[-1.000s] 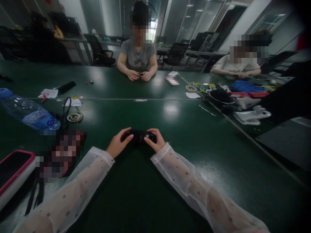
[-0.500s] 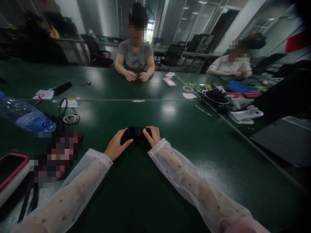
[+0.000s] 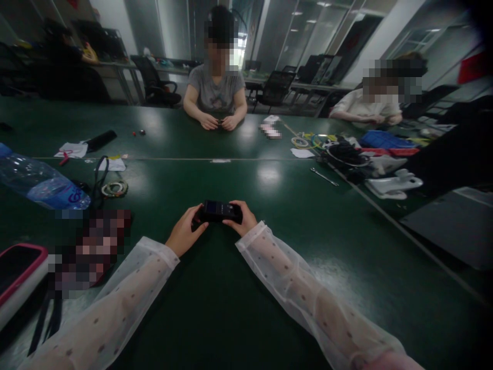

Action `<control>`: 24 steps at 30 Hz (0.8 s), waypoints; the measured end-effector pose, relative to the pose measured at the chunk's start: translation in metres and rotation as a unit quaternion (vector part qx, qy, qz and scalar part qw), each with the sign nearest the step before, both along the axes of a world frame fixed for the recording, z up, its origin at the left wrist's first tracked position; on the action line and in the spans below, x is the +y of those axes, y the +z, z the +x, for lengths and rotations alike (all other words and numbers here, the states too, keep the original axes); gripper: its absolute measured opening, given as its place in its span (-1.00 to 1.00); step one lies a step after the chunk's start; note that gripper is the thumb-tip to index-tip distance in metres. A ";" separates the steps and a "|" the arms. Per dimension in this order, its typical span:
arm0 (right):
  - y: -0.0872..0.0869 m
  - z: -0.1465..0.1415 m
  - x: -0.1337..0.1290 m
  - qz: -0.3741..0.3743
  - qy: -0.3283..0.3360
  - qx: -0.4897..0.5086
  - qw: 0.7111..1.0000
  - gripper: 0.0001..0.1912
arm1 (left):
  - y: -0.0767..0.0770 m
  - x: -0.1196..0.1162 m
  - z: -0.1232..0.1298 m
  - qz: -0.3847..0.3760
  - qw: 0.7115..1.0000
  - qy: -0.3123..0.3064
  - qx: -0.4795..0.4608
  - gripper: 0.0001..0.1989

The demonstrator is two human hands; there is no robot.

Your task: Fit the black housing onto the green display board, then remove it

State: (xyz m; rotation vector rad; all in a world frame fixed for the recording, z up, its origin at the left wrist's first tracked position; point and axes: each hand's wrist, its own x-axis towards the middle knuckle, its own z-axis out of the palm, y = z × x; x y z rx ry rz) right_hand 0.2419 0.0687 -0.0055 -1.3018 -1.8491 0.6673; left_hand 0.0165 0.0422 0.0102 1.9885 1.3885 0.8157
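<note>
A small black handheld device (image 3: 217,210) lies lengthwise between my hands, just above or on the green table. It has a dark screen on its left part and small buttons with pale marks on its right part; its exact kind is not clear. My left hand (image 3: 187,229) grips its left end, thumb along the near side. My right hand (image 3: 245,220) is closed round the right end, its thumb at the near lower edge. Most of the fingers behind the device are hidden. Sheer white dotted sleeves cover both my forearms.
To the left are a plastic water bottle (image 3: 54,187), a bracelet (image 3: 114,188) and a red-rimmed device (image 3: 23,272). A wrench (image 3: 324,177) lies right of centre, near a cluttered pile with a blue tray (image 3: 389,139). Two people sit across the green table (image 3: 215,308).
My right thumb has moved off the buttons on the device's face to its near edge. The device now shows more of its near side. My left hand keeps its hold.
</note>
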 end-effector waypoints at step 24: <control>-0.020 0.020 0.019 0.060 -0.251 0.025 0.966 -0.43 | 0.005 -0.002 -0.001 0.001 1.000 -0.006 -0.010 -0.48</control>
